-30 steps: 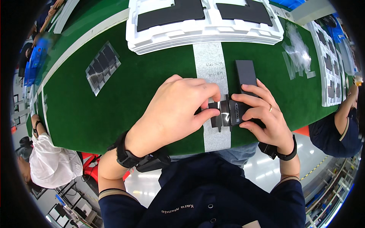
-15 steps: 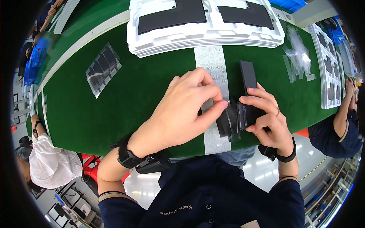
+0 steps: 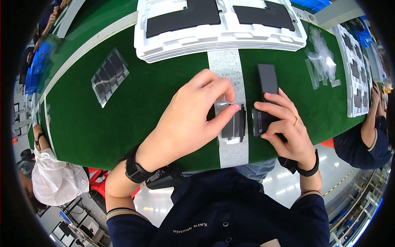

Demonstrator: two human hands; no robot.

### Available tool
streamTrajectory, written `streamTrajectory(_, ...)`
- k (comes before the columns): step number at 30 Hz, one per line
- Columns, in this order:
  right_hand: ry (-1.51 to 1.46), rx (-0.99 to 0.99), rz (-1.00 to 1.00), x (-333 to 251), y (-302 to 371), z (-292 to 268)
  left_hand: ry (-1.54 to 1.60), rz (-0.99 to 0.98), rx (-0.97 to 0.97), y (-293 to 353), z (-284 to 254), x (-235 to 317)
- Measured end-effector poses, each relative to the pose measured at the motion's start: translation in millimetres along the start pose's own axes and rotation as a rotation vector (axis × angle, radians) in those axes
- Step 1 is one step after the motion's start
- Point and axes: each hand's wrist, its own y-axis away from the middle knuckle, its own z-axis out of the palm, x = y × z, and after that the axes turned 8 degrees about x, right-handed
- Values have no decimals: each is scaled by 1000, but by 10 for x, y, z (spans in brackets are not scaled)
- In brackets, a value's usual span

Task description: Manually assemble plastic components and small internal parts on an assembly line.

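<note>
My left hand (image 3: 197, 107) is closed, thumb and finger pinching the upper edge of a clear film with dark strips (image 3: 233, 125). This film hangs over the pale grey band on the table (image 3: 233, 158). Beside it, my right hand (image 3: 288, 127) grips a black L-shaped flat part (image 3: 267, 78) by its lower end. The fingers rest on top and the thumb is at its near edge. Shiny film with faint marks (image 3: 257, 123) shows along that part's left edge. A narrow gap separates the part from the film in my left hand.
A stack of white trays (image 3: 222, 43) with black L-shaped parts stands at the far side. A clear sheet with dark strips (image 3: 110, 76) lies to the left. Loose clear film pieces (image 3: 323, 57) lie at the right, near another white tray stack (image 3: 357, 78). People sit at both sides.
My left hand has drawn slightly left with the strip film, which overlapped the black part's edge before and is now apart from it. My right hand and the part have shifted slightly left.
</note>
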Motion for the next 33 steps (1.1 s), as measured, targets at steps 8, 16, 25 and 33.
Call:
streamTrajectory(8, 89, -105, -15, -34, -24, 6, -115, 159, -135, 20, -27, -19)
streamTrajectory(16, 120, -112, -3, -57, -44, 7, -125, 145, -126, 25, -15, 2)
streamTrajectory(25, 127, -112, -4, -55, -47, 11, -114, 144, -122, 20, -8, -10)
streamTrajectory(33, 115, -93, -13, -50, -39, 13, -125, 106, -136, 21, -21, 22)
